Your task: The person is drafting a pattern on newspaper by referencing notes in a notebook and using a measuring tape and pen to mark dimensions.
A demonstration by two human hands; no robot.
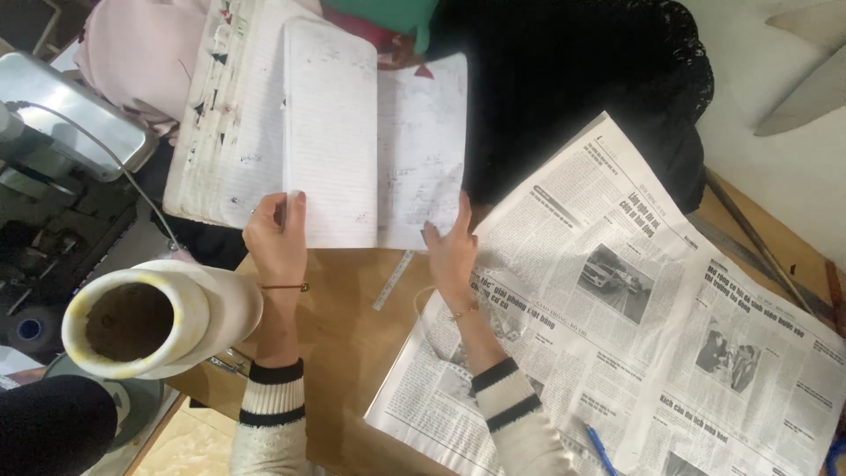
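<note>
White ruled notebook (330, 132) with faint pencil marks; black-and-white printed newspaper (634, 308); brown table (344, 344); cream sleeves banded black; cream thread cone (163, 317); blue pen (601, 449); black lace cloth (582, 79); pink fabric (141, 53).

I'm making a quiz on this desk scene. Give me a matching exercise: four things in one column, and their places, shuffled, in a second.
Things:
1. notebook
2. newspaper
3. blue pen
4. white thread cone

Places:
A. lower left, beside the left wrist
B. spread over the right of the table
C. on the newspaper's lower edge
D. top middle, open, both hands on it

The left hand holds a page edge of the notebook; the right hand touches its lower right corner.

Pairs: 1-D, 2-B, 3-C, 4-A
</note>
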